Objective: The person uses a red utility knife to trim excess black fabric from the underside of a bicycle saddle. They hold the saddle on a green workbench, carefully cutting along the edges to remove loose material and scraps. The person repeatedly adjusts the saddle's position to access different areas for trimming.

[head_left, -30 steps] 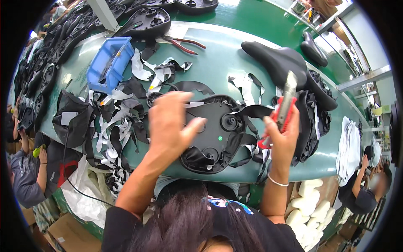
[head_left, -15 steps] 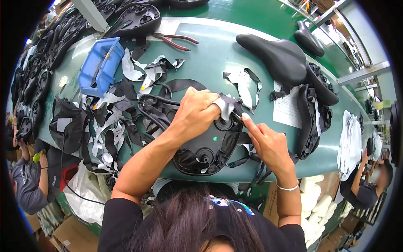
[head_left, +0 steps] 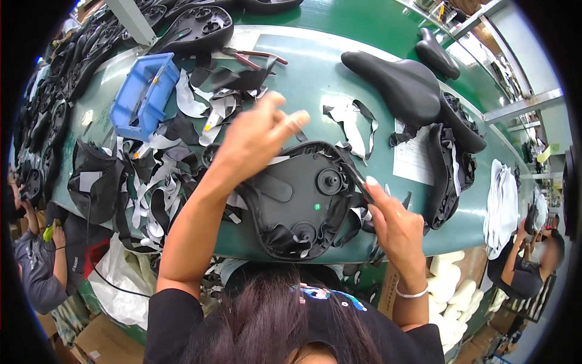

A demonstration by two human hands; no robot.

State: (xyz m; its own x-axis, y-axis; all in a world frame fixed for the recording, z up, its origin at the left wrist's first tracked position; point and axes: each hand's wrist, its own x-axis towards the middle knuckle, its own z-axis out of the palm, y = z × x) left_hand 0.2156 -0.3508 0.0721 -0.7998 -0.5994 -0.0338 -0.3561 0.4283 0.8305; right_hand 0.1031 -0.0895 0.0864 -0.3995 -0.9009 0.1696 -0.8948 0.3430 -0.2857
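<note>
An upturned black bicycle saddle (head_left: 276, 188) lies on the table in front of me, its hollow underside with round sockets facing up. My left hand (head_left: 260, 136) is over the saddle's left side, thumb and fingers apart, holding nothing. Beyond it, a dark fabric scrap (head_left: 245, 79), blurred, is above the scrap pile. At the saddle's right rim my right hand (head_left: 397, 227) grips a slim, dark knife-like tool (head_left: 359, 181), index finger stretched along it; its tip is hard to make out against the black cover.
Black and white scraps (head_left: 160, 200) heap at the left, by a blue bin (head_left: 142, 97). Red-handled pliers (head_left: 257, 57) lie at the back. Finished saddles (head_left: 400, 85) and a paper sheet (head_left: 414, 161) are at the right. Co-workers sit at both sides.
My left hand has let go of the trimmed piece and moved left; the scrap is now over the pile. The saddle has turned slightly. My right hand has shifted a little right and down.
</note>
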